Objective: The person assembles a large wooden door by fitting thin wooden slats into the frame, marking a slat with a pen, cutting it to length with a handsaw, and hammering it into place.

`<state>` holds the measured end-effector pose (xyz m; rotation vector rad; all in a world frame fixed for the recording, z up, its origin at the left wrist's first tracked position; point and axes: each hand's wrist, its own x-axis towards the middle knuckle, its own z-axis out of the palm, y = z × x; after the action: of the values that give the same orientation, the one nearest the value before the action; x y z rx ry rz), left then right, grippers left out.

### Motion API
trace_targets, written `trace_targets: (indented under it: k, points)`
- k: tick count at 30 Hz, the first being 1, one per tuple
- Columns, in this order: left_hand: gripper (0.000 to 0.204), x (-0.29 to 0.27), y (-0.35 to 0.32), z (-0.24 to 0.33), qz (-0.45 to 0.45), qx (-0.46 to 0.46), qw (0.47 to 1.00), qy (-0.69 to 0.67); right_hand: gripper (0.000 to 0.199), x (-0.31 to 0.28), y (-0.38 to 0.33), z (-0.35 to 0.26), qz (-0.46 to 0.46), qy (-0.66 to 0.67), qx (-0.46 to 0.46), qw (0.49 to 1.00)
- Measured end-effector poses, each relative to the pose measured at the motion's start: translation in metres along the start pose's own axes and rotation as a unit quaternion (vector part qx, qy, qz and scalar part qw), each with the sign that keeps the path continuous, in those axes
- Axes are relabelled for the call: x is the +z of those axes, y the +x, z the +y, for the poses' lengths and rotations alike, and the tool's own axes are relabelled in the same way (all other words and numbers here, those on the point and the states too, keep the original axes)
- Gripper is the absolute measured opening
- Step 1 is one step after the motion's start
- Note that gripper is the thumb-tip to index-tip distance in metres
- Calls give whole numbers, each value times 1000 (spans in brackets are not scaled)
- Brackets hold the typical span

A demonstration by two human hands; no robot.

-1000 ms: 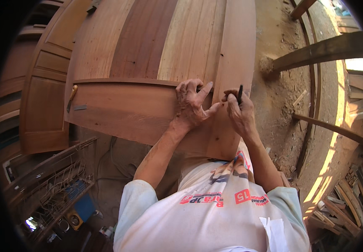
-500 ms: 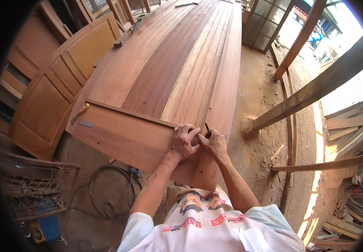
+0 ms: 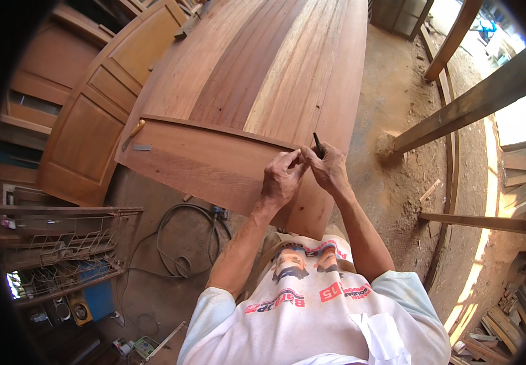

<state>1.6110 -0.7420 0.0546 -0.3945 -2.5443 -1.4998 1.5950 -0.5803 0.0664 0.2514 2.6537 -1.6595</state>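
Note:
A large door of wooden planks in light and dark stripes (image 3: 226,91) lies flat before me. Across its near end runs a thin wooden strip (image 3: 214,127). Both hands meet close together above the near right part of the door, by the strip's right end. My right hand (image 3: 330,167) is closed around a slim, dark, pen-like tool (image 3: 317,142), its upper end sticking out above the fingers. My left hand (image 3: 282,176) has its fingertips pinched together beside the right; whatever they hold is too small to make out.
A yellow-handled tool (image 3: 137,128) and a small grey metal piece (image 3: 142,147) lie at the door's near left corner. A panelled door (image 3: 95,121) leans at left. Below are a wire rack (image 3: 86,249) and a coiled cable (image 3: 164,234). Timber posts (image 3: 457,109) slant at right.
Both hands have lifted from the wood and drawn together at the fingertips. My left hand, earlier spread over the surface, is now pinched. The view has shifted, with the door sitting higher.

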Motion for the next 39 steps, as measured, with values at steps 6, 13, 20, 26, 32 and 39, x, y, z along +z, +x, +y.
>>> trace_targets:
  k: [6,13,20,26,32,39]
  points:
    - [42,3,-18,-14,24,-159,983,-85,40,-23,-10,24,-73,128,120,982]
    - [40,-8,-43,-11,30,-239,956,-169,37,-20,-6,34,-93,258,140,952]
    - [34,-42,-86,8,46,-281,922,-260,38,-5,19,12,-95,292,131,943]
    - [33,-90,-140,23,7,-303,886,-352,41,33,22,-11,-74,354,135,922]
    - [39,-145,-189,25,-57,-331,862,-379,33,72,22,-10,-57,391,81,915]
    - [37,-214,-239,-14,-48,-213,961,-169,26,149,-24,-51,-45,309,59,948]
